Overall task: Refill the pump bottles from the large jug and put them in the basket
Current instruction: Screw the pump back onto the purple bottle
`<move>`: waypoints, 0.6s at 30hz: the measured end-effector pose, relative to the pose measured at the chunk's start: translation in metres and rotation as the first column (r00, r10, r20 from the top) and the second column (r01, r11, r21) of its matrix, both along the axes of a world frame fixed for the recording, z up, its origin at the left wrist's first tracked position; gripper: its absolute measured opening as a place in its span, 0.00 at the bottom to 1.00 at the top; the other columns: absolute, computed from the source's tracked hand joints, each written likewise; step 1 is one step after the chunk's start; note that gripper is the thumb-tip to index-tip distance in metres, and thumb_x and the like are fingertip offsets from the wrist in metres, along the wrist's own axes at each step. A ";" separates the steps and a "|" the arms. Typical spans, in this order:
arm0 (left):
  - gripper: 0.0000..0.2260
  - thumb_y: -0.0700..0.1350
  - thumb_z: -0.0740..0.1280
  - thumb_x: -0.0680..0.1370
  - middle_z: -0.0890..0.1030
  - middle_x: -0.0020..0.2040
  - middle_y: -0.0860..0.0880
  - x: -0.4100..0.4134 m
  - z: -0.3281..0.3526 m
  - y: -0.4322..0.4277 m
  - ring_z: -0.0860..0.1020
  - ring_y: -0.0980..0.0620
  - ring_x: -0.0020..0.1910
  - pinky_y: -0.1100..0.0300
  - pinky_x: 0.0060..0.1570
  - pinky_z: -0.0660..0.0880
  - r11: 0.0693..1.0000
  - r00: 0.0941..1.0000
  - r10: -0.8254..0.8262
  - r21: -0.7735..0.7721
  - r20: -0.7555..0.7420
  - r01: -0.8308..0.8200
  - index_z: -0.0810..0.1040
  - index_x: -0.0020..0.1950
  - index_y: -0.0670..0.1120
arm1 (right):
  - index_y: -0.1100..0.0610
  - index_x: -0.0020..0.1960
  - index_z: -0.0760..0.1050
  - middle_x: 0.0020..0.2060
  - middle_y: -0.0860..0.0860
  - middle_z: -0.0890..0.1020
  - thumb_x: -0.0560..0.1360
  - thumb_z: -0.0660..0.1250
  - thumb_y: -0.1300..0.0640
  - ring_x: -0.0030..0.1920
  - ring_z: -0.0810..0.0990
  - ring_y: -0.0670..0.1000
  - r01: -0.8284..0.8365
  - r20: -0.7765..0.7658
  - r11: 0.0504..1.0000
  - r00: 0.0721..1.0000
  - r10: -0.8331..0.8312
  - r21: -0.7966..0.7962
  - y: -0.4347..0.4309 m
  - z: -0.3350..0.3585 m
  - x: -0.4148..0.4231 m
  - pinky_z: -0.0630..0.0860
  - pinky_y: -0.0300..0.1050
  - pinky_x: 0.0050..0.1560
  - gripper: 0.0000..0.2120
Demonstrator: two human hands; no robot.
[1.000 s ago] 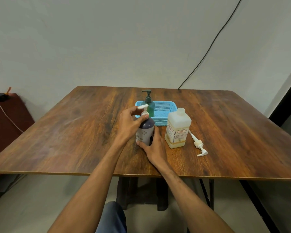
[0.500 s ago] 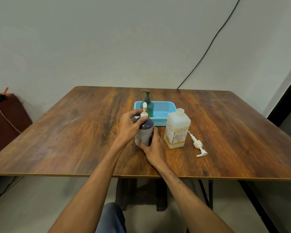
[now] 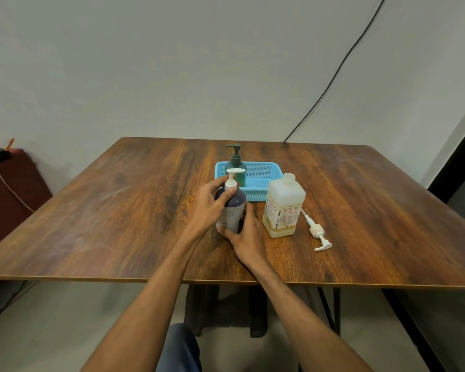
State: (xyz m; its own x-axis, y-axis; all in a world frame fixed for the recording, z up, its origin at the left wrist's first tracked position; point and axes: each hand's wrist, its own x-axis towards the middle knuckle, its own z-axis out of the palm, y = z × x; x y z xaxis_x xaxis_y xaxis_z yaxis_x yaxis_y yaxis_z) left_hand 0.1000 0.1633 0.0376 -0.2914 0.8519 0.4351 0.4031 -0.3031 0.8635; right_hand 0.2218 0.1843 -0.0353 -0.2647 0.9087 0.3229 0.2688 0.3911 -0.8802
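Turned since a moment ago, the white pump head point(image 3: 234, 175) on the dark bottle point(image 3: 232, 210) now points its spout toward the right edge of the counter point(image 3: 118, 210), where before it faced the far edge, so the cap looks to be mid-screwing, either on after a refill or off before one; I cannot tell which. The left hand point(image 3: 208, 208) has its fingers point(image 3: 227, 196) pinched on the pump collar, while the right hand point(image 3: 249, 237) is clenched around the bottle's base, steadying it upright near the middle of the counter. Just behind it sits the blue basket point(image 3: 263, 181), with a green pump bottle point(image 3: 236, 167) standing in its left end. Beside the dark bottle, toward the right edge, stands the large jug point(image 3: 283, 208), uncapped, and its loose pump point(image 3: 317, 233) lies on the counter.
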 end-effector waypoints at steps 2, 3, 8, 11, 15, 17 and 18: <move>0.17 0.40 0.66 0.84 0.82 0.65 0.49 -0.002 0.002 -0.003 0.80 0.59 0.63 0.61 0.64 0.78 0.995 0.994 -0.091 -0.035 0.061 0.093 0.75 0.73 0.48 | 0.45 0.74 0.61 0.67 0.45 0.75 0.69 0.79 0.48 0.66 0.74 0.45 -0.005 0.008 1.000 1.000 0.005 0.004 0.000 -0.001 -0.001 0.76 0.50 0.65 0.40; 0.19 0.41 0.66 0.84 0.80 0.67 0.49 -0.001 0.002 -0.002 0.79 0.59 0.64 0.63 0.64 0.77 0.995 0.993 -0.089 -0.033 0.073 0.092 0.72 0.75 0.49 | 0.46 0.74 0.62 0.67 0.45 0.75 0.69 0.79 0.48 0.66 0.74 0.45 -0.005 0.013 1.000 1.000 0.005 0.003 0.000 0.000 -0.001 0.76 0.51 0.65 0.40; 0.14 0.46 0.78 0.75 0.82 0.53 0.51 0.014 -0.001 0.002 0.80 0.59 0.52 0.70 0.49 0.76 0.970 0.976 0.211 0.115 0.052 -0.215 0.80 0.57 0.44 | 0.46 0.75 0.61 0.69 0.45 0.74 0.69 0.80 0.50 0.66 0.72 0.41 0.000 0.013 1.000 1.000 0.000 0.004 0.001 0.002 0.000 0.74 0.46 0.67 0.41; 0.08 0.43 0.77 0.75 0.84 0.48 0.54 0.012 -0.003 0.006 0.82 0.60 0.47 0.63 0.49 0.80 0.961 0.971 0.234 0.141 0.040 -0.237 0.83 0.52 0.44 | 0.46 0.74 0.62 0.67 0.44 0.75 0.69 0.80 0.50 0.66 0.74 0.43 -0.001 -0.001 1.000 1.000 0.001 -0.002 0.001 0.000 0.000 0.76 0.49 0.66 0.40; 0.09 0.41 0.71 0.81 0.85 0.55 0.53 -0.004 -0.002 0.003 0.82 0.61 0.54 0.53 0.58 0.81 0.997 0.998 0.068 0.036 0.011 -0.068 0.84 0.60 0.43 | 0.46 0.74 0.62 0.67 0.45 0.75 0.69 0.79 0.48 0.66 0.74 0.45 -0.004 0.011 1.000 1.000 0.005 -0.007 0.002 -0.001 -0.001 0.76 0.52 0.65 0.39; 0.12 0.41 0.68 0.82 0.83 0.59 0.54 -0.004 0.002 -0.001 0.80 0.64 0.58 0.60 0.59 0.78 1.000 1.000 0.023 -0.002 0.006 -0.023 0.80 0.66 0.44 | 0.47 0.74 0.62 0.68 0.46 0.74 0.69 0.79 0.49 0.68 0.73 0.46 -0.005 0.017 1.000 1.000 0.005 -0.019 0.002 -0.001 -0.001 0.75 0.53 0.67 0.40; 0.14 0.43 0.69 0.82 0.82 0.60 0.55 -0.002 0.002 -0.002 0.79 0.64 0.59 0.65 0.58 0.77 1.000 1.000 0.029 -0.007 -0.002 -0.029 0.78 0.68 0.45 | 0.46 0.75 0.61 0.69 0.46 0.74 0.69 0.79 0.48 0.68 0.73 0.47 -0.005 0.019 1.000 1.000 0.005 -0.018 0.002 -0.001 -0.001 0.75 0.53 0.68 0.40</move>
